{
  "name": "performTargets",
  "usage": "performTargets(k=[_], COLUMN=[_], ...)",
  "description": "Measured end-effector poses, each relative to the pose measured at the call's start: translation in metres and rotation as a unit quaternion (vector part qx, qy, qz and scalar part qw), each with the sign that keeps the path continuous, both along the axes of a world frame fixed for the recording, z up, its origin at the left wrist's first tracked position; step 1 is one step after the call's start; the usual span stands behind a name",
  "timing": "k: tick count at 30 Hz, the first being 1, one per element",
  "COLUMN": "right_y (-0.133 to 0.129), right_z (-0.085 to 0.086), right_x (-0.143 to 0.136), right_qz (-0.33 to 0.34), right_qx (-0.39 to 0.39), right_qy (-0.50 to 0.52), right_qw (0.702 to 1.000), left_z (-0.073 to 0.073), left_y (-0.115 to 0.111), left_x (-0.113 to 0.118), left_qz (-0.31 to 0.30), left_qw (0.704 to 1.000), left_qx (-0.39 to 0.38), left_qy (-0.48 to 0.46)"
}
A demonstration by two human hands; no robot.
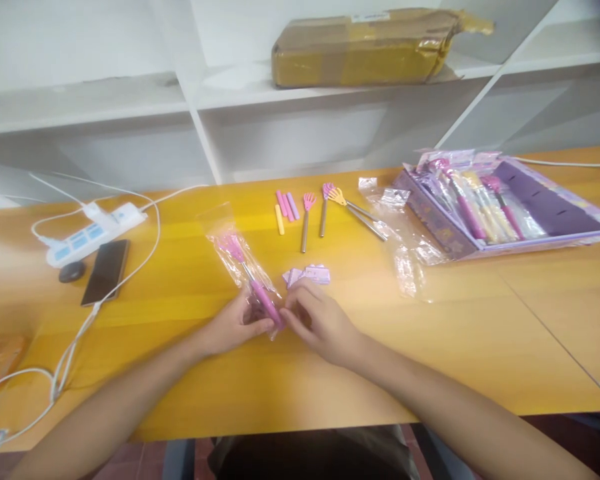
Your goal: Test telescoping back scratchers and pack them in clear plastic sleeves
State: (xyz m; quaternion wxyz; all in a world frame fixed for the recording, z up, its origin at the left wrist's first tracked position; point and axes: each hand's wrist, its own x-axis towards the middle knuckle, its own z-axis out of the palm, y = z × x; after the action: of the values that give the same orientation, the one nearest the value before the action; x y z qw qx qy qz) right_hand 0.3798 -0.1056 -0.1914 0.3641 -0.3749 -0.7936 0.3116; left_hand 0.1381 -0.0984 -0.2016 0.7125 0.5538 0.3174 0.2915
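scratcher [254, 283] in a clear bag [256, 267], slanting over the tabletop [180, 393]!
left hand [237, 323] wraps the pink handle [265, 302]; right hand [325, 325] narrows at its lower end, grip impossible to tell.

This looks like an office workroom. It has a yellow-brown wooden table [240, 393], white open shelving [130, 100] bearing a taped brown cardboard box [360, 50], and a white oblong power strip [97, 231].

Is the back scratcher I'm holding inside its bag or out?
Inside: the pink back scratcher shows through the clear plastic bag, which extends past its claw.
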Motion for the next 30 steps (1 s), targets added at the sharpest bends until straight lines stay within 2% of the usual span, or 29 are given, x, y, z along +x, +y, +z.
performTargets(k=[6,11,17,25,30], right_y=[-0.0011,0.0009,0.0038,0.0012,-0.0004], right_z=[-0.0031,-0.0012,-0.001,0.0015,0.0064], right_x=[-0.0007,-0.0028,-0.0039,-0.0022,-0.0023], right_qz=[0.007,0.025,0.056,0.137,0.169], right_qx=[-0.071,-0.151,-0.198,-0.203,-0.201], right_qy=[0.004,0.062,0.088,0.064,0.023], right_qw=[0.997,0.986,0.975,0.968,0.965], left_z=[-0.0023,-0.0026,0.0008,0.0032,0.0052], left_y=[0.0007,0.0005,-0.0013,-0.0039,-0.0044], left_x=[-0.0003,-0.0014,-0.001,-0.001,0.0012], left_qz=[0.002,-0.001,-0.004,-0.027,-0.025], left_qw=[1.0,1.0,1.0,0.999,0.999], left_qx=[0.008,-0.002,-0.024,-0.003,-0.028], left_qy=[-0.012,-0.009,0.003,0.027,0.036])
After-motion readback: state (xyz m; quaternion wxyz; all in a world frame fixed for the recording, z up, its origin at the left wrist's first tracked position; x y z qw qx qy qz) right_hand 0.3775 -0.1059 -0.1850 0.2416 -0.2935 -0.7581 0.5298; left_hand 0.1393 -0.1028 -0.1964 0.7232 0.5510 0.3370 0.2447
